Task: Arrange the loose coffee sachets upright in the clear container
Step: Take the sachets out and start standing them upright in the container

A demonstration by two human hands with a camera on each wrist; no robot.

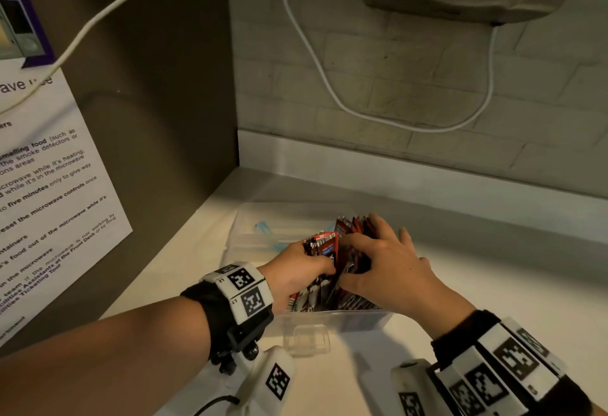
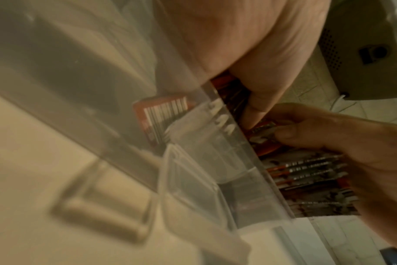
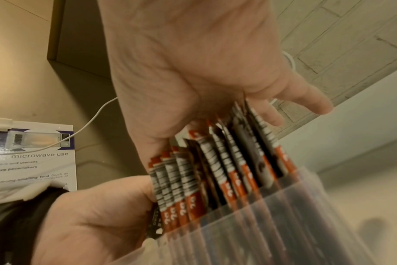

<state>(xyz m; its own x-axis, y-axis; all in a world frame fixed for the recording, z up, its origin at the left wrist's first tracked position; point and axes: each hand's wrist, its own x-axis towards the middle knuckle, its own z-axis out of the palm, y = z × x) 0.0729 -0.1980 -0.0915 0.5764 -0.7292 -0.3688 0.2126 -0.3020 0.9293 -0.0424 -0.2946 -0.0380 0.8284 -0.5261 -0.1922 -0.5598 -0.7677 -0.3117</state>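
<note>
Several red-and-black coffee sachets stand upright in a row inside the clear container on the white counter. My left hand grips the left end of the row, thumb on top of the sachets. Over the row's right part lies my right hand, fingers reaching down behind the packets and thumb in front, pinching them. From the right wrist, the sachets fan out above the container wall, between the right hand and left hand. The left wrist view shows the sachets behind the blurred wall.
The container's open lid lies flat behind it, and its latch hangs at the near wall. A notice sheet covers a brown side panel on the left. A white cable hangs on the tiled back wall.
</note>
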